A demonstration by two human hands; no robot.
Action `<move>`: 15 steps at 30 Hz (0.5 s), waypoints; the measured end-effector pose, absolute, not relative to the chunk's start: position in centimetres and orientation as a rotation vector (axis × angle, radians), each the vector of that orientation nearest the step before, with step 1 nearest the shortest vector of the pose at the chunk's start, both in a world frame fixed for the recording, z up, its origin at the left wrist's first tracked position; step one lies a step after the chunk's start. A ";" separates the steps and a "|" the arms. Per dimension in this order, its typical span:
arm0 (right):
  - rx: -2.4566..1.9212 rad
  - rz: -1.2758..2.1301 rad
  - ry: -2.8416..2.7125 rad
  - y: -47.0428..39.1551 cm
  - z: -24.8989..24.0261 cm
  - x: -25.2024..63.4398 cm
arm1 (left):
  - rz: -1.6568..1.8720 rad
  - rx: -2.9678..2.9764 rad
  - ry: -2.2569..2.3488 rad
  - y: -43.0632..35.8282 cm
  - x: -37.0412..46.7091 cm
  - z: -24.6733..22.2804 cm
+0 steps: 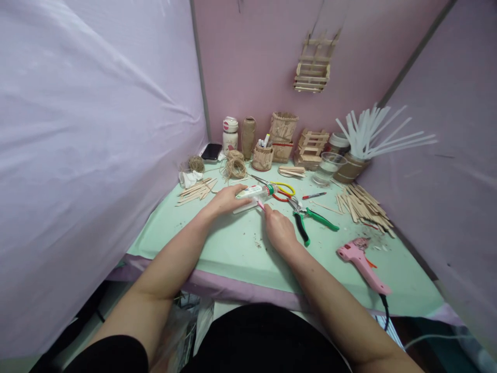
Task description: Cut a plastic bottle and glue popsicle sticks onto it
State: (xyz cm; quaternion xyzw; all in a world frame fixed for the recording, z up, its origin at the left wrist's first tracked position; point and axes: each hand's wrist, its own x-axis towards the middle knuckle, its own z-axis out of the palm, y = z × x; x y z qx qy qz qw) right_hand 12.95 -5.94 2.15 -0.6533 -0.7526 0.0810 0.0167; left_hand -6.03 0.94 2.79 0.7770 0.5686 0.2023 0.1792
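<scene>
My left hand (229, 199) is closed round a clear plastic bottle (254, 192) with a white and green label, which lies on its side. In my right hand (278, 226) is a slim pink tool (261, 205), perhaps a craft knife; its tip meets the near side of the bottle. Just beyond lie scissors (286, 189) with yellow and red handles. Right of my right hand are green-handled pliers (314, 220), jaws toward the scissors. My fingers hide part of the bottle and most of the pink tool.
A pink glue gun (363, 265) lies at the right, its cord over the front edge. Wooden sticks (365, 207) are heaped behind it, near a cup of water (325, 168) and glue sticks (368, 129). Twine (235, 166), a pen holder (263, 157) and a phone (212, 152) stand along the back.
</scene>
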 end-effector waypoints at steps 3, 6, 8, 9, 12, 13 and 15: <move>-2.064 0.253 -2.351 -6.0 2.2 12.7 | 0.550 2.225 1.624 0.9 -5.8 2.8; -2.076 0.254 -2.368 -5.9 2.2 12.4 | 0.527 2.259 1.625 0.9 -5.7 2.7; -2.077 0.244 -2.382 -5.9 2.3 12.3 | 0.527 2.272 1.615 0.9 -5.7 2.6; -2.080 0.241 -2.388 -5.9 2.3 12.2 | 0.532 2.274 1.609 0.9 -5.7 2.6; -2.083 0.248 -2.411 -5.9 2.4 12.2 | 0.552 2.279 1.591 0.9 -5.7 2.5; -2.084 0.255 -2.415 -5.8 2.4 12.2 | 0.558 2.281 1.584 0.9 -5.8 2.5; -2.080 0.264 -2.419 -5.8 2.4 12.2 | 0.565 2.284 1.568 1.0 -5.9 2.5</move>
